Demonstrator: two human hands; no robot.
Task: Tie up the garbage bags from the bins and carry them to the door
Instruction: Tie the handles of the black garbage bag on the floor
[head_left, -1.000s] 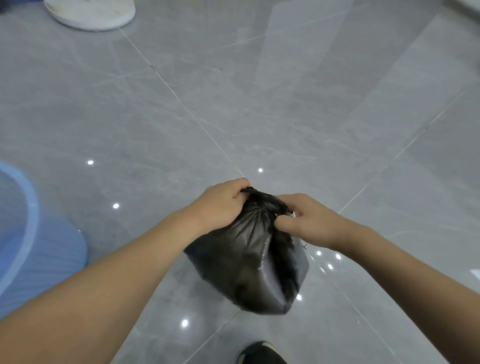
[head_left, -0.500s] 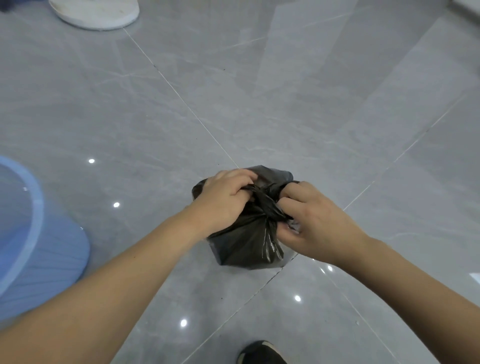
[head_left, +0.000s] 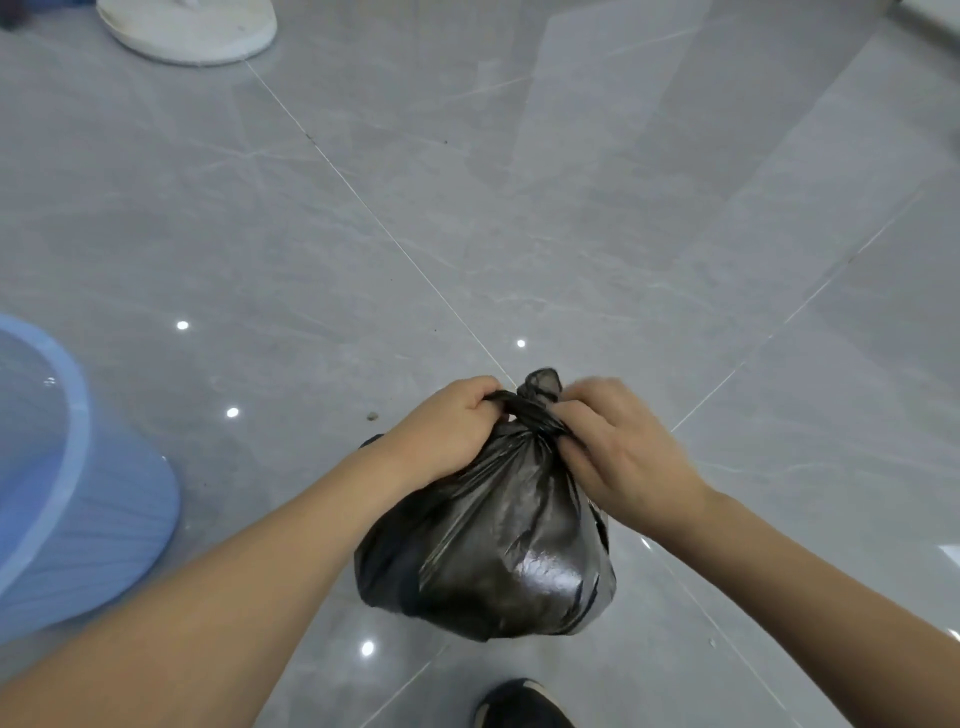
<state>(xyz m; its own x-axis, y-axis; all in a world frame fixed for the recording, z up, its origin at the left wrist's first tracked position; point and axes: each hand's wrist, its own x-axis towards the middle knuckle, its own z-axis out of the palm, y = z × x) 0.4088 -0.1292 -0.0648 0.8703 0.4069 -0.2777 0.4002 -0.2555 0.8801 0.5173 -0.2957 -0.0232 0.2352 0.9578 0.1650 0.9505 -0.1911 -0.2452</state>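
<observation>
- Since half a second before, both hands had drawn the neck of the black garbage bag (head_left: 498, 540) into a tighter knot, a short tail poking up above it.
- Left hand (head_left: 447, 431) was fisted on one twisted end; right hand (head_left: 618, 447) pinched the other, knuckles close together.
- Thin, glossy, crinkled plastic bulged round below, over the polished grey tile floor (head_left: 571, 208).
- A ribbed pale-blue bin (head_left: 72, 499) stood at the left.

You look down on a glossy grey tiled floor (head_left: 597, 218) with thin grout lines, dotted with small white light reflections (head_left: 182, 325).
</observation>
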